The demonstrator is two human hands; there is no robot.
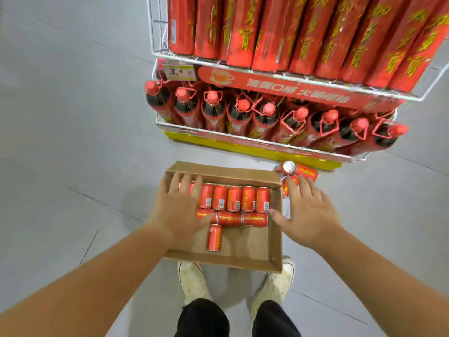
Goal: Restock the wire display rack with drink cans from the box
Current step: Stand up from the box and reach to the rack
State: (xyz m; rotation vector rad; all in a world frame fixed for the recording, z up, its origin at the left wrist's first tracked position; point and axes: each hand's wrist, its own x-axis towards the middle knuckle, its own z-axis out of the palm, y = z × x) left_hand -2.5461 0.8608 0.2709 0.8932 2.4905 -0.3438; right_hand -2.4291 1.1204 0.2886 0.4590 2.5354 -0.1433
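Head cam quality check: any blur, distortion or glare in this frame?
Head view: top-shelf stock is smeared and its print soft; the price tag is only partly legible. Head view: wide-angle bend curves the rack wires and floor seams. Head view: box and its cans are fairly sharp, with even light, soft shadows and no strong glare.

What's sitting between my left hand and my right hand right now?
Red drink cans lying in the cardboard box, then the box's right wall, seen in the head view.
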